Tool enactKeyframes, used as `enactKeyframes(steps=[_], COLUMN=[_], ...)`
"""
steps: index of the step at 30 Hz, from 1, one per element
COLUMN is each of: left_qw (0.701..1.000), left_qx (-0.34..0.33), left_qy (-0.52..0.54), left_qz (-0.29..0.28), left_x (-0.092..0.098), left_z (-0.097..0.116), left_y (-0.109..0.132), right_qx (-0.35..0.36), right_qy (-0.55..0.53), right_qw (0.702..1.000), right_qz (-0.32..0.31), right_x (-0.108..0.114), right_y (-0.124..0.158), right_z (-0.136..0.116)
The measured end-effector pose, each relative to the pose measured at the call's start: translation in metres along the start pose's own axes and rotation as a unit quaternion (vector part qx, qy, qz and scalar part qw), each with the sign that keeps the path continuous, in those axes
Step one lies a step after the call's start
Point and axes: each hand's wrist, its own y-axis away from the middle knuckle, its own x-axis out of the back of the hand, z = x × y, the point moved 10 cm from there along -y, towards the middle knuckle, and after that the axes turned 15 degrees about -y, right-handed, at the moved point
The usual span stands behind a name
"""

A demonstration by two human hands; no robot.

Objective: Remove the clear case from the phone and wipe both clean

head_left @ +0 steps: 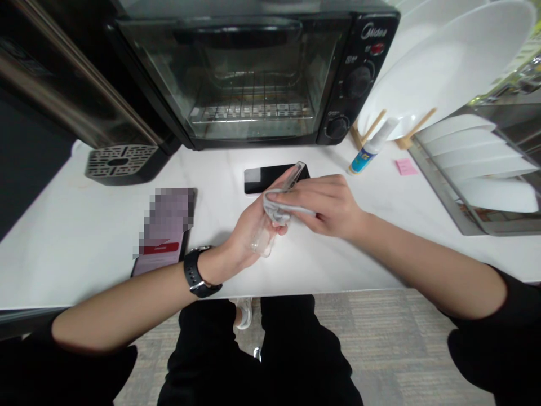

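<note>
Hands (332,204), clear case (264,241) between them.

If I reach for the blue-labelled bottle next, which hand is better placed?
Probably your right hand: it's nearer the bottle and holds only a grey cloth. Your left hand is farther off and holds the clear case.
</note>
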Motion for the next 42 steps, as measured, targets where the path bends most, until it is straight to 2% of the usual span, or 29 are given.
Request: enactKeyframes(steps=[4, 7, 12, 16, 19, 21, 23, 27, 30, 33, 35, 36, 38, 39, 40, 42], left_qw=[1.000, 1.000, 0.999, 0.995, 0.989, 0.987, 0.986, 0.976, 0.947, 0.902, 0.851, 0.816, 0.736, 0.710, 0.699, 0.713], left_qx=[0.023, 0.024, 0.035, 0.028, 0.016, 0.001, -0.031, -0.144, -0.180, -0.217, -0.273, -0.313, -0.433, -0.479, -0.512, -0.532], left_qy=[0.003, -0.010, 0.002, 0.041, 0.037, 0.004, -0.040, -0.138, -0.256, -0.371, -0.448, -0.484, -0.513, -0.506, -0.490, -0.451], left_qz=[0.009, 0.010, -0.022, -0.091, -0.141, -0.162, -0.160, -0.083, -0.066, -0.048, -0.001, 0.027, 0.085, 0.100, 0.098, 0.072], left_x=[-0.002, -0.001, -0.004, -0.016, -0.026, -0.030, -0.029, -0.018, -0.021, -0.024, -0.020, -0.018, -0.018, -0.018, -0.018, -0.016], left_z=[0.001, 0.001, -0.003, -0.001, 0.005, 0.008, 0.011, 0.021, 0.022, 0.026, 0.036, 0.042, 0.058, 0.063, 0.066, 0.068], left_y=[0.001, 0.001, 0.000, 0.004, 0.010, 0.013, 0.014, 0.016, 0.022, 0.025, 0.024, 0.026, 0.038, 0.045, 0.050, 0.054], right_qx=[-0.092, -0.123, -0.111, -0.101, -0.102, -0.126, -0.169, -0.239, -0.251, -0.264, -0.277, -0.287, -0.305, -0.310, -0.309, -0.291], right_qy=[0.031, 0.049, 0.074, 0.116, 0.149, 0.158, 0.148, 0.110, 0.089, 0.070, 0.060, 0.055, 0.042, 0.032, 0.017, -0.009], right_qw=[0.995, 0.990, 0.991, 0.987, 0.981, 0.975, 0.968, 0.955, 0.953, 0.954, 0.953, 0.952, 0.950, 0.950, 0.951, 0.956], right_qz=[0.032, 0.042, 0.025, 0.036, 0.068, 0.093, 0.111, 0.139, 0.145, 0.125, 0.103, 0.089, 0.053, 0.032, 0.009, -0.022], right_x=[0.017, 0.023, 0.022, 0.027, 0.034, 0.039, 0.042, 0.043, 0.041, 0.036, 0.031, 0.027, 0.017, 0.011, 0.004, -0.007], right_y=[0.009, 0.013, 0.012, 0.009, 0.010, 0.013, 0.017, 0.025, 0.025, 0.024, 0.022, 0.022, 0.021, 0.020, 0.019, 0.017], right_z=[0.037, 0.051, 0.048, 0.042, 0.044, 0.050, 0.061, 0.075, 0.076, 0.075, 0.072, 0.070, 0.066, 0.064, 0.061, 0.053])
